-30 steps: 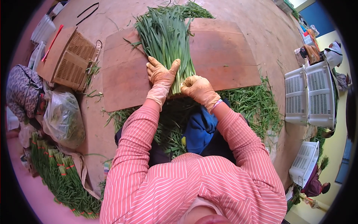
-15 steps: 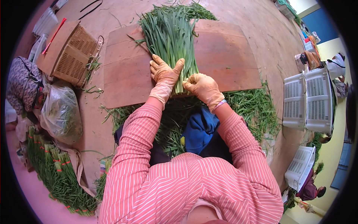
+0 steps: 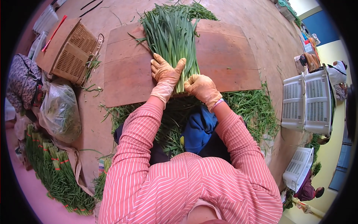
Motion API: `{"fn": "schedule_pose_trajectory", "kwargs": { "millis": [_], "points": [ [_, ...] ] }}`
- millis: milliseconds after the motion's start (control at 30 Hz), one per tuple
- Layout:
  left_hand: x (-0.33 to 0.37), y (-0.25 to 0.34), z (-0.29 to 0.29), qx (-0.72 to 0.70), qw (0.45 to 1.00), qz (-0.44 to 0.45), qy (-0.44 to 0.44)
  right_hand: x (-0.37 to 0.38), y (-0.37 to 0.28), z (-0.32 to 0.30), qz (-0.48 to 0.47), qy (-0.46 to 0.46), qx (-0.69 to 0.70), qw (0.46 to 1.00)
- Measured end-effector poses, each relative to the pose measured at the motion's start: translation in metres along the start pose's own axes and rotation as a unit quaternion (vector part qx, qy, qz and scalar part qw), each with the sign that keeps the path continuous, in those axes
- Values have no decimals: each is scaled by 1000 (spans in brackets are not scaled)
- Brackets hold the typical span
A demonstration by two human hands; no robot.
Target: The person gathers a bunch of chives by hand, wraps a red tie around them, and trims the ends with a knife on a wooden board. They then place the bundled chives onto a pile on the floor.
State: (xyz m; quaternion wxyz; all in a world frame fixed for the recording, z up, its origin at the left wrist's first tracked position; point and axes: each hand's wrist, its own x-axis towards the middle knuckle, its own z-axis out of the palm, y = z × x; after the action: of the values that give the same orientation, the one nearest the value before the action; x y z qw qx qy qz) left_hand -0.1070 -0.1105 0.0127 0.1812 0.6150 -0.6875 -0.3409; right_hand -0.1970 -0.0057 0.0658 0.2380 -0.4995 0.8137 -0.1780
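Observation:
A thick bunch of long, flat green leaves with pale stalks, looking like garlic chives (image 3: 171, 41), lies on a brown wooden board (image 3: 223, 56), its cut ends toward me. Against the bunch's left side rests my left hand (image 3: 166, 73), in a stained cream glove, with the fingers stretched apart and the thumb over the stalks. My right hand (image 3: 202, 89), gloved alike, is closed at the lower right of the stalk ends. Its fingertips are partly hidden, and it seems to pinch some stalks at the edge.
Loose green trimmings (image 3: 251, 108) lie below the board. Tied green bundles (image 3: 56, 164) and a clear plastic bag (image 3: 61, 112) are at left, beside a person in a patterned top (image 3: 23, 80). A tan crate (image 3: 76, 52) stands far left; white crates (image 3: 307, 100) line the right.
My right hand has turned slightly and its fingers are curled in tighter at the stalk ends. My left hand and the bunch have hardly moved.

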Motion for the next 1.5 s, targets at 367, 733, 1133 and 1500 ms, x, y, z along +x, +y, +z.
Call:
{"fn": "schedule_pose_trajectory", "kwargs": {
  "millis": [367,733,1133,1500],
  "points": [
    [1,0,2,-1,1000,-7,-3,-54,-19,-29,2,-489,-19,872],
    [0,-3,2,-13,1000,-1,3,-5,28,-20,-124,80,56,987],
    [0,4,0,-19,1000,-8,0,1,20,-14,-213,22,-62,975],
    [-3,6,4,-12,1000,3,6,82,64,45,-96,156,278,943]
  ]
}}
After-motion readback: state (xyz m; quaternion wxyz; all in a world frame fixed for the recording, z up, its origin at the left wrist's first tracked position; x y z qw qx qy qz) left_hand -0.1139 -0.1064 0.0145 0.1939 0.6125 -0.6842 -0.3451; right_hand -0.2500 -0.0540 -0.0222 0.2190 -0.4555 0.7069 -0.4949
